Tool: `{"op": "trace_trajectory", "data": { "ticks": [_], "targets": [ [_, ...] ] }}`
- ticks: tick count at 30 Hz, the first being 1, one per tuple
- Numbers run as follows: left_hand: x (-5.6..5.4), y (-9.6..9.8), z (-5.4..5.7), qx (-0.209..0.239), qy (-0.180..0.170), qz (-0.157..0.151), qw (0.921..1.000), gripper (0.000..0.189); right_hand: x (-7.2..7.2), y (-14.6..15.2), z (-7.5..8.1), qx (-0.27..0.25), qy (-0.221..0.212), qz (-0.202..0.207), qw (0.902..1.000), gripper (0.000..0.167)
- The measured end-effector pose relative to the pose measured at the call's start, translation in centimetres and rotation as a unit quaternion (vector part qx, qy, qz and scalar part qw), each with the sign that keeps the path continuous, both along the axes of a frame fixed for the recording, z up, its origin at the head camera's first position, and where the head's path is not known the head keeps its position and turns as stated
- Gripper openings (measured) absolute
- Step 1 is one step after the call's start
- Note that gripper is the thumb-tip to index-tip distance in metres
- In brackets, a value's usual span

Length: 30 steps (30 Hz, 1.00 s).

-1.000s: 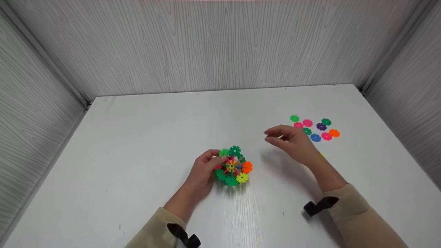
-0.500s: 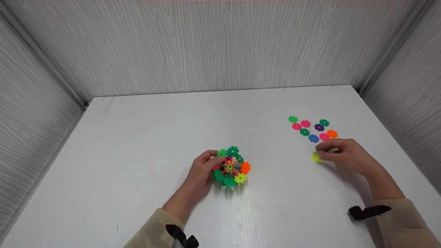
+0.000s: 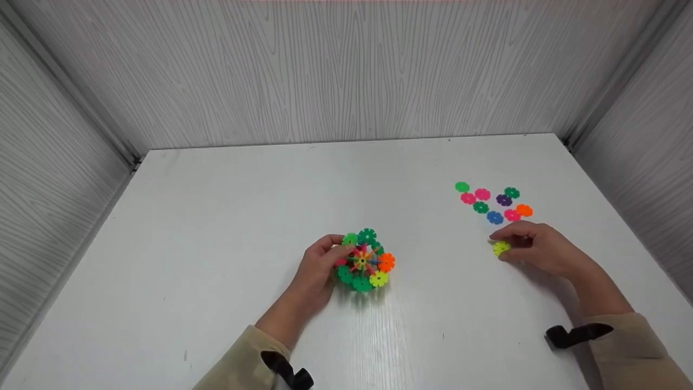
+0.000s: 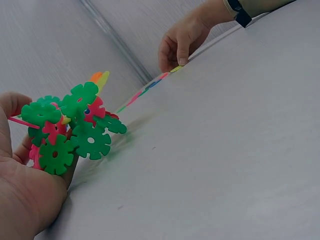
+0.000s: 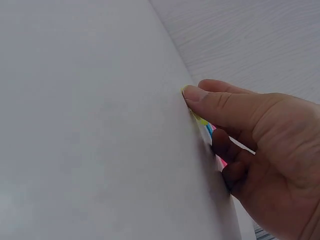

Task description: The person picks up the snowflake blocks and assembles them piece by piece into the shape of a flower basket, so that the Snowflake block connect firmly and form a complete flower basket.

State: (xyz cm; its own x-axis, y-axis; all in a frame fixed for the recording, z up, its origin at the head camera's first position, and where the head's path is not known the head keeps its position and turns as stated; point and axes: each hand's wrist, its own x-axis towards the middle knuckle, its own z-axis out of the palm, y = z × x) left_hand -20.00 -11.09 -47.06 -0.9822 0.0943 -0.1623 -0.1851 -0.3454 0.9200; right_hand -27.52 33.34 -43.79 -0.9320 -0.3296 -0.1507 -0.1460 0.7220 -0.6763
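In the head view, my left hand [image 3: 316,268] grips a ball-like build of slotted flower-shaped discs [image 3: 361,284], mostly green with pink, orange and yellow pieces. The left wrist view shows the build's green discs [image 4: 91,141] beside the fingers, just above the table. Farther right, my right hand [image 3: 544,252] has its thumb and forefinger at the edges of a single yellow slotted disc [image 3: 501,248]. In the right wrist view the thumb covers most of that yellow disc [image 5: 201,120], at table level.
Beyond the right hand lie several loose discs, among them a blue disc [image 3: 495,218], an orange disc [image 3: 524,210] and a light green disc [image 3: 462,187]. Grey wood-grain panels [image 3: 346,70] enclose the white table [image 3: 227,227] at the back and sides.
My right hand has moved right and toward me, from beside the loose discs to the yellow disc, and its fingers have come to its edges. The left hand and the build stay put.
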Motion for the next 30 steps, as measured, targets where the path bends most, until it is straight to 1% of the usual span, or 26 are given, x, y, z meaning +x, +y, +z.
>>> {"op": "trace_trajectory", "data": {
  "ticks": [4,7,9,12,15,18,21,24,27,30],
  "targets": [
    [0.0,0.1,0.1,0.002,0.000,-0.001,1.0000,0.024,0.2,-1.2,0.3,0.008,0.001,0.010,0.9999,0.023],
    [0.0,0.0,0.1,-0.001,0.001,-0.001,1.0000,0.024,0.1,-3.1,0.9,-0.004,-0.012,0.015,0.9998,0.016],
    [0.0,0.0,0.2,-0.005,0.001,0.001,1.0000,0.025,-0.1,-4.8,1.3,-0.024,-0.014,0.022,0.9994,0.017],
    [0.0,-0.1,0.3,-0.007,-0.005,0.004,1.0000,0.025,-0.6,-8.1,1.9,-0.059,-0.005,0.049,0.9970,0.021],
    [0.0,-0.3,0.2,-0.013,-0.007,0.004,0.9999,0.025,-1.0,-11.6,2.4,-0.094,0.010,0.084,0.9919,0.024],
    [0.0,-0.3,0.1,-0.021,-0.005,0.006,0.9997,0.024,-1.0,-14.9,2.7,-0.139,0.020,0.100,0.9850,0.025],
    [0.1,-0.4,0.1,-0.032,-0.001,0.013,0.9994,0.023,-0.8,-17.5,2.5,-0.187,0.037,0.100,0.9766,0.023],
    [0.2,-0.4,0.2,-0.042,0.002,0.020,0.9989,0.023,-0.5,-19.5,2.0,-0.226,0.058,0.092,0.9682,0.021],
    [0.1,-0.4,0.2,-0.043,-0.001,0.025,0.9988,0.024,-0.1,-20.5,1.4,-0.242,0.071,0.090,0.9634,0.020],
    [0.1,-0.3,0.2,-0.040,-0.004,0.027,0.9988,0.024,0.3,-21.0,0.9,-0.240,0.077,0.104,0.9622,0.022]
  ]
}}
